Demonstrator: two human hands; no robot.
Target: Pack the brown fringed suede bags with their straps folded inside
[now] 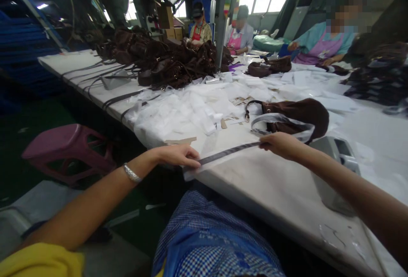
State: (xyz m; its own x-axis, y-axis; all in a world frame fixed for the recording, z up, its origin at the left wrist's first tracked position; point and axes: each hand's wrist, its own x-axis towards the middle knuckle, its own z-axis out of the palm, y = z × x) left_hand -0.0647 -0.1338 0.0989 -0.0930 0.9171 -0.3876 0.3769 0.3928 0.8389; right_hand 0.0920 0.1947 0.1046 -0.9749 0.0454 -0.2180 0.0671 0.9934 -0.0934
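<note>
A dark strap is stretched between my two hands just over the table's front edge, with thin clear plastic film around or under it. My left hand, a silver bracelet on its wrist, pinches the strap's near end. Farther right, my right hand is closed on the other end, close to a dark brown bag. The bag lies on its side, its handle wrapped in pale film. Whether the strap joins the bag is hidden behind my right hand.
A grey tape dispenser-like device stands right of the bag. Crumpled white packing sheets cover the table's middle. Brown bags are heaped behind, straps hanging over the edge. A pink stool stands at left. Several co-workers sit across the table.
</note>
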